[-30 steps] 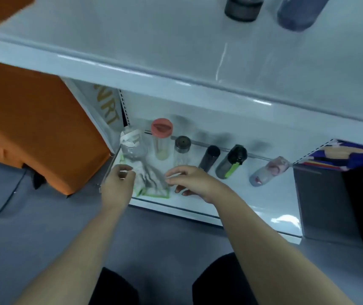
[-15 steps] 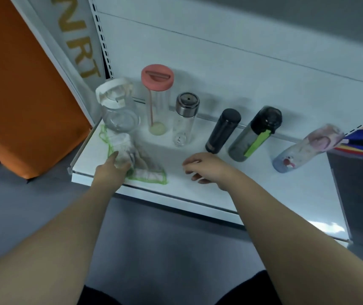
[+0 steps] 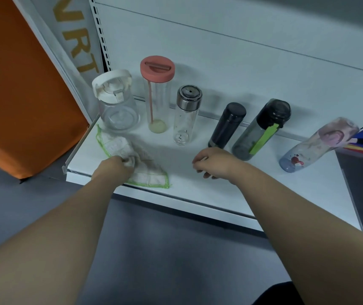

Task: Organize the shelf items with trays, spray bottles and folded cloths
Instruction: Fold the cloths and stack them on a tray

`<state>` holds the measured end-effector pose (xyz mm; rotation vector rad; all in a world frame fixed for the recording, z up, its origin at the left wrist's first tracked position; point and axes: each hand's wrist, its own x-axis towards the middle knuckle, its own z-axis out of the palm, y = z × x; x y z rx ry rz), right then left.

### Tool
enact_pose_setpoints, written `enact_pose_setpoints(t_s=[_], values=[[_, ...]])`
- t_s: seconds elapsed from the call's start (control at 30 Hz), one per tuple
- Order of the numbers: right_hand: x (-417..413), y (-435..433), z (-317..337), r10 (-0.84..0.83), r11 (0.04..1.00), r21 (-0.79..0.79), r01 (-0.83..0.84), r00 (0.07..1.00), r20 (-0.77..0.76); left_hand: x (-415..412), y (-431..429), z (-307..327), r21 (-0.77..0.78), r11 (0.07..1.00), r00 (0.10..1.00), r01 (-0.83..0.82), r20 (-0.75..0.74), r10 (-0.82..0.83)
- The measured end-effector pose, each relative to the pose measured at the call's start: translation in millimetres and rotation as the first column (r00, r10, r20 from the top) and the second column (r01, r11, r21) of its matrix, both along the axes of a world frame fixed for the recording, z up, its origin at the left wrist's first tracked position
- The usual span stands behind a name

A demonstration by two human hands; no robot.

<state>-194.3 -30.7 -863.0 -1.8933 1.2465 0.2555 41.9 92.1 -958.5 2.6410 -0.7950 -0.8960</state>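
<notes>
Low white metal shelf [image 3: 264, 194]. We see the left hand [image 3: 115, 167] grasping a white cloth with green stitched edging [image 3: 152, 175] near the shelf's front left corner, fingers curled into the bunched fabric. The rest of the cloth lies flat on the shelf. The right hand [image 3: 214, 162] sits knuckles-up to the cloth's right, apart from it, fingers loosely curled and holding nothing.

Behind them a row stands, left to right:
- squat clear bottle with white flip lid [image 3: 116, 108], just behind the cloth's far corner
- tall clear tumbler with pink lid [image 3: 157, 93]
- clear glass bottle with steel cap [image 3: 186, 117]
- slim black flask [image 3: 226, 125]
- smoky grey bottle with green strap [image 3: 262, 128]
- pastel printed bottle [image 3: 317, 144]

Orange panel [image 3: 22, 84] at left.
</notes>
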Motion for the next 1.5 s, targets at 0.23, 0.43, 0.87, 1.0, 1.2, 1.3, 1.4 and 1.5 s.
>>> enact_pose_setpoints(t_s=[0.23, 0.43, 0.87, 1.0, 1.2, 1.3, 1.4, 1.5], values=[[13, 4, 5, 0.02, 1.0, -0.011, -0.021, 1.0, -0.013, -9, -6, 25, -0.222, 0.925, 0.91, -0.31, -0.351, 0.221], [37, -19, 13, -0.267, 0.962, 0.113, 0.25, 0.946, 0.185, -4, -23, 32, -0.176, 0.967, 0.941, -0.186, -0.314, 0.124], [58, -45, -50, -0.514, 0.858, 0.187, 0.479, 0.802, 0.305, 27, -59, 37, -0.456, 0.825, 0.934, -0.334, -0.043, 0.354], [68, -48, -71, -0.51, 0.86, 0.184, 0.476, 0.776, 0.372, 35, -72, 22, -0.539, 0.772, 0.935, -0.337, -0.096, 0.341], [81, -59, -81, -0.52, 0.834, 0.122, 0.539, 0.692, 0.501, 44, -88, 17, -0.628, 0.691, 0.925, -0.359, -0.144, 0.35], [85, -62, -88, -0.511, 0.839, 0.096, 0.536, 0.716, 0.476, 48, -93, 16, -0.635, 0.689, 0.917, -0.349, -0.079, 0.392], [89, -63, -99, -0.514, 0.827, 0.054, 0.56, 0.712, 0.479, 56, -99, 15, -0.648, 0.67, 0.915, -0.363, -0.111, 0.388], [91, -66, -105, -0.478, 0.835, -0.005, 0.55, 0.732, 0.486, 64, -103, 12, -0.648, 0.676, 0.919, -0.351, -0.102, 0.38]])
